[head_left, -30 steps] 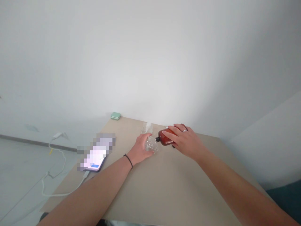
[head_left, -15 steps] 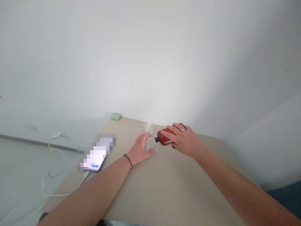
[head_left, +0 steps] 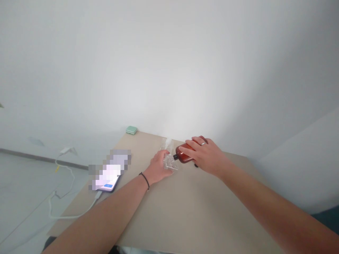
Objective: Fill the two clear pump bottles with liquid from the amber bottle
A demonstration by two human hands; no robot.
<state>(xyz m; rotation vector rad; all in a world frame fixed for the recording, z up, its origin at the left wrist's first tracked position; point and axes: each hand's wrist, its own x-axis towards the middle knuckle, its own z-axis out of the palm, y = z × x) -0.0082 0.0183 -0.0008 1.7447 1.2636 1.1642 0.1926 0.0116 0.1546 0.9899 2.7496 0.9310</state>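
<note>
Holds a brown bottle (head_left: 183,155) in the right hand (head_left: 208,155), with the grip closed around the body and the fingers laid across its upper side. Has the shoulder and the black neck (head_left: 175,157) bare past the fingertips, tilted over and pointing left. Holds a clear container (head_left: 171,163) in the left hand (head_left: 157,168), just left of the bottle, with thumb and fingers curved to either side and the grip set against its walls. Has the black neck right at the clear container; cannot tell whether touching or just apart.

Cannot make out any contents through the brown wall of the bottle, nor any level in the clear container for the reflections. Shows, left of the bottle and farther back, a second clear piece (head_left: 163,144) with something white (head_left: 168,142) by it; cannot tell whether inside or behind.

Shows a small black object (head_left: 196,165) just below the bottle, mostly hidden. Has on the tabletop (head_left: 180,211), well left of the bottle, a lit phone (head_left: 112,174) joined to a white cable (head_left: 98,195), and, left and farther back from the bottle, a mint-green case (head_left: 131,130).
</note>
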